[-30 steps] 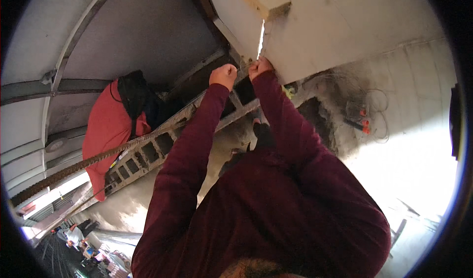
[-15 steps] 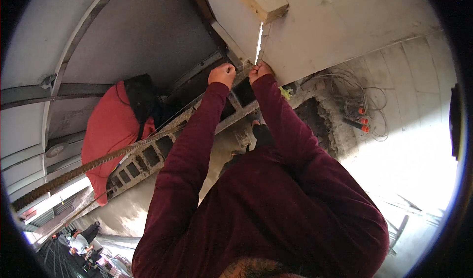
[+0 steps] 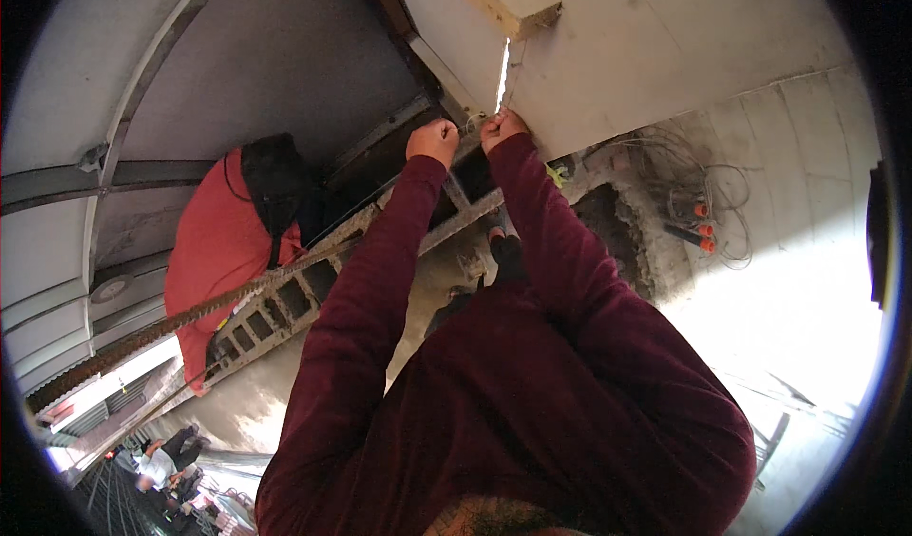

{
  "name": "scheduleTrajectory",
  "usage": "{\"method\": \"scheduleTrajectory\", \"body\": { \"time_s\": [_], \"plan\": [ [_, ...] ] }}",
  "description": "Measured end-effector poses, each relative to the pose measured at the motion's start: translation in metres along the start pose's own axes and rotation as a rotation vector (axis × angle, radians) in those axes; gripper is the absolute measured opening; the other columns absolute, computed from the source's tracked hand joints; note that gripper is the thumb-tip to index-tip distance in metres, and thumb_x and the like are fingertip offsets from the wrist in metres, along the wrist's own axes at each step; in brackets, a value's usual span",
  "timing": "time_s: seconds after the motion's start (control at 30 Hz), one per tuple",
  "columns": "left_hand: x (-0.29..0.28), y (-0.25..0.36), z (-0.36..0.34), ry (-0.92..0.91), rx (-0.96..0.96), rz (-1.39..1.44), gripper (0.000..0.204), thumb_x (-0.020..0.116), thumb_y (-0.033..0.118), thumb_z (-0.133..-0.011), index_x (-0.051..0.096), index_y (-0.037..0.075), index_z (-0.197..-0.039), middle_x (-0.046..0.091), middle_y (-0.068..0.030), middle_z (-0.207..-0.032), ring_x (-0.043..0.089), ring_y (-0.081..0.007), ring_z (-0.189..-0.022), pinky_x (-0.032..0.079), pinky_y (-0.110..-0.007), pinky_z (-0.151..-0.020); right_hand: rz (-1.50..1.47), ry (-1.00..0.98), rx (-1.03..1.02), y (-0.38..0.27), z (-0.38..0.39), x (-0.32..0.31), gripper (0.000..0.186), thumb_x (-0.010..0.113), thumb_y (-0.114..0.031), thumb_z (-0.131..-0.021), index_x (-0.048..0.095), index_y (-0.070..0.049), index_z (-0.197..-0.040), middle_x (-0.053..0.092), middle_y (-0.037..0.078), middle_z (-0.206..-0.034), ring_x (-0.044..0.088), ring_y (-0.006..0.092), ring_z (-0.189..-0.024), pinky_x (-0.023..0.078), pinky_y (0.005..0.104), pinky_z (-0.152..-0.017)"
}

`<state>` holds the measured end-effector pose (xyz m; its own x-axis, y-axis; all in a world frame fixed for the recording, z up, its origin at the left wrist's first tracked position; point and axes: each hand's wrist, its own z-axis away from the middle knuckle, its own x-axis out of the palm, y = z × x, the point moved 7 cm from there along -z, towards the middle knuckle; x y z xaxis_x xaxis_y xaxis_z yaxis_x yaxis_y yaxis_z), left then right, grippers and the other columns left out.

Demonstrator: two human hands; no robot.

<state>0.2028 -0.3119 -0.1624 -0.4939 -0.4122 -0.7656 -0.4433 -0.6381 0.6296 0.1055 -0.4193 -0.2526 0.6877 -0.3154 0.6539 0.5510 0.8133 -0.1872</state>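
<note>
My left hand (image 3: 432, 142) is closed in a fist and my right hand (image 3: 503, 129) is pinched, a short distance apart, with a thin pale wire (image 3: 471, 121) looped between them. Its exact hold in the fingers is small to see. Both are raised at a rough ledge of concrete blocks (image 3: 275, 308), beside a pale panel (image 3: 665, 23) with a narrow bright slit just above my right hand. A chipped beam end (image 3: 527, 9) juts above the slit.
A red cloth (image 3: 209, 251) with a black bag (image 3: 271, 184) hangs at left, crossed by a rusty rebar (image 3: 142, 346). At right are coiled cables (image 3: 727, 203) and orange-capped pipes (image 3: 703, 244). A person (image 3: 161, 465) is at lower left.
Both hands stay closed near the same spot, shifting slightly upward since half a second ago. The view has tilted a little. The person at lower left has shifted slightly.
</note>
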Motion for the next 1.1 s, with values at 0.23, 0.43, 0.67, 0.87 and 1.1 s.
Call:
{"method": "scheduleTrajectory", "body": {
  "time_s": [0.23, 0.43, 0.67, 0.87, 1.1],
  "plan": [
    [0.005, -0.007, 0.004, -0.082, -0.057, 0.034, 0.02, 0.053, 0.025, -0.079, 0.065, 0.01, -0.084, 0.064, -0.0124, -0.08, 0.061, -0.032, -0.075, 0.047, -0.039, -0.069, 0.094, 0.007, -0.011, 0.001, 0.01, -0.002, 0.007, 0.045, -0.013, -0.089, 0.044, -0.011, -0.082, 0.042, -0.001, -0.065, 0.04, 0.0093, -0.052, 0.035, 0.0195, -0.042],
    [0.003, -0.006, 0.003, 0.021, 0.041, 0.018, 0.018, 0.055, 0.024, -0.077, 0.065, 0.009, -0.079, 0.064, -0.011, -0.079, 0.06, -0.0313, -0.074, 0.047, -0.038, -0.067, 0.11, 0.032, 0.07, 0.008, 0.018, -0.009, 0.013, 0.047, -0.019, -0.089, 0.044, -0.012, -0.078, 0.039, -0.002, -0.061, 0.038, 0.0105, -0.051, 0.029, 0.023, -0.041],
    [0.001, 0.003, -0.004, 0.061, 0.062, 0.057, 0.018, 0.057, 0.025, -0.074, 0.067, 0.011, -0.081, 0.064, -0.0101, -0.08, 0.061, -0.0306, -0.074, 0.048, -0.038, -0.066, 0.077, 0.039, 0.057, 0.008, 0.01, -0.021, 0.019, 0.044, -0.015, -0.089, 0.041, -0.014, -0.07, 0.037, -0.004, -0.057, 0.036, 0.0082, -0.047, 0.03, 0.0211, -0.04],
    [0.023, 0.017, -0.017, -0.03, 0.088, 0.169, 0.02, 0.057, 0.026, -0.073, 0.067, 0.011, -0.082, 0.063, -0.0112, -0.078, 0.061, -0.0306, -0.075, 0.048, -0.036, -0.066, 0.067, 0.079, 0.024, -0.001, 0.012, -0.018, 0.02, 0.044, -0.015, -0.088, 0.039, -0.014, -0.069, 0.036, -0.003, -0.056, 0.036, 0.0089, -0.047, 0.029, 0.0216, -0.04],
    [0.056, 0.027, -0.039, -0.108, 0.041, 0.206, 0.019, 0.057, 0.023, -0.07, 0.066, 0.009, -0.081, 0.063, -0.0117, -0.077, 0.061, -0.0289, -0.071, 0.047, -0.034, -0.065, 0.093, 0.055, 0.033, -0.006, 0.02, -0.022, 0.019, 0.045, -0.017, -0.088, 0.039, -0.015, -0.071, 0.036, -0.004, -0.056, 0.035, 0.0088, -0.046, 0.029, 0.0215, -0.04]
  ]
}}
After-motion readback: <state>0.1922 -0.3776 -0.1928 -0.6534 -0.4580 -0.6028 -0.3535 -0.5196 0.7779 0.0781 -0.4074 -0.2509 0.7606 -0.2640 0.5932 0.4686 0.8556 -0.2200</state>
